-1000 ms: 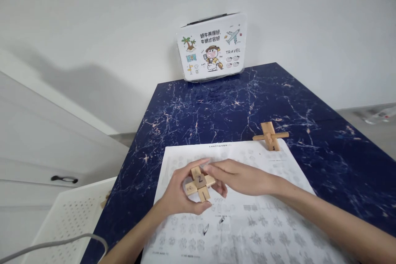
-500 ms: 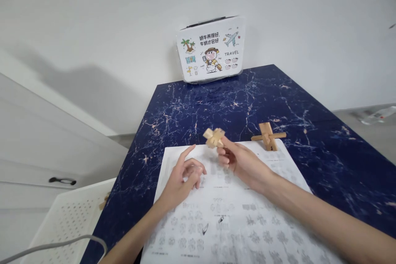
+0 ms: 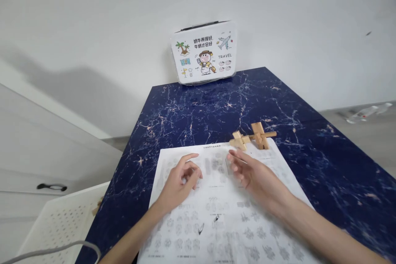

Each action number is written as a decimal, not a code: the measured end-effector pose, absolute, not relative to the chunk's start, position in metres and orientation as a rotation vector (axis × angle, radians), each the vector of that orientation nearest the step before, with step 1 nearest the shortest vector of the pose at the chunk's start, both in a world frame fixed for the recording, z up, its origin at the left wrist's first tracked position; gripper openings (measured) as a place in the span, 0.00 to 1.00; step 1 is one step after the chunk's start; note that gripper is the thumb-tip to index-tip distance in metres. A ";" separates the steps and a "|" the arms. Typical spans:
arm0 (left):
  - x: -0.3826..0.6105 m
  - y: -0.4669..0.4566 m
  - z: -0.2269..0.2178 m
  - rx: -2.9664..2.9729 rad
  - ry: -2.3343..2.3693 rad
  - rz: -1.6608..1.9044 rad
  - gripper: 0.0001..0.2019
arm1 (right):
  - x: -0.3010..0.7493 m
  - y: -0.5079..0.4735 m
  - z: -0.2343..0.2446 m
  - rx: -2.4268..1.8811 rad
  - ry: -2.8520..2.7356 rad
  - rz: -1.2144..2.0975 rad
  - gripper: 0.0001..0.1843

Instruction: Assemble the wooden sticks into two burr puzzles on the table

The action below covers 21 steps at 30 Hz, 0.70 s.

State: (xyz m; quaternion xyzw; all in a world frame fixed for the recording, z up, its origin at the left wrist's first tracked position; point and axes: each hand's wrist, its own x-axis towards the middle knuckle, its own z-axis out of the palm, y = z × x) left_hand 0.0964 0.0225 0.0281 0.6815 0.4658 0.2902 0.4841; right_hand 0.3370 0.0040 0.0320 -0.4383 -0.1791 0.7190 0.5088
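Note:
Over the left part of a printed instruction sheet [image 3: 222, 202] is my left hand [image 3: 182, 177], its index finger stretched out, the others loosely curled, with nothing held. My right hand [image 3: 255, 177] is over the sheet's right side, fingers apart and holding nothing. Just beyond its fingertips, a pale wooden interlocking puzzle [image 3: 239, 140] rests at the sheet's top edge. Right beside it stands a second, darker wooden cross-shaped puzzle [image 3: 260, 137] with a bar sticking out to the right. Small drawings of puzzle pieces cover the sheet.
The sheet lies on a dark blue marbled table [image 3: 198, 107]. A white cartoon-printed case [image 3: 206, 53] stands at the far edge against the wall. At the lower left are a white perforated basket [image 3: 62, 222] and a grey cable [image 3: 52, 251]. Clear bottles [image 3: 368, 112] lie on the floor to the right.
My right hand has set the pale puzzle down beside the darker one, let go and drawn back toward me. My left hand stays nearly in place. The view has shifted slightly.

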 end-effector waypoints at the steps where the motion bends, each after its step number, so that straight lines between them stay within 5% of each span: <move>1: 0.096 0.023 0.028 1.665 1.141 0.697 0.17 | 0.337 -0.005 0.035 -1.088 -0.492 1.717 0.13; 6: 0.096 0.023 0.028 1.749 1.150 0.632 0.13 | 0.352 -0.049 0.046 -1.197 -0.994 1.638 0.20; 11: 0.097 0.020 0.026 1.908 1.194 0.554 0.11 | 0.372 -0.084 0.028 -1.375 -1.457 1.444 0.15; 21: 0.098 0.009 0.020 2.512 1.029 0.416 0.12 | 0.361 -0.109 -0.003 -1.582 -1.526 0.919 0.17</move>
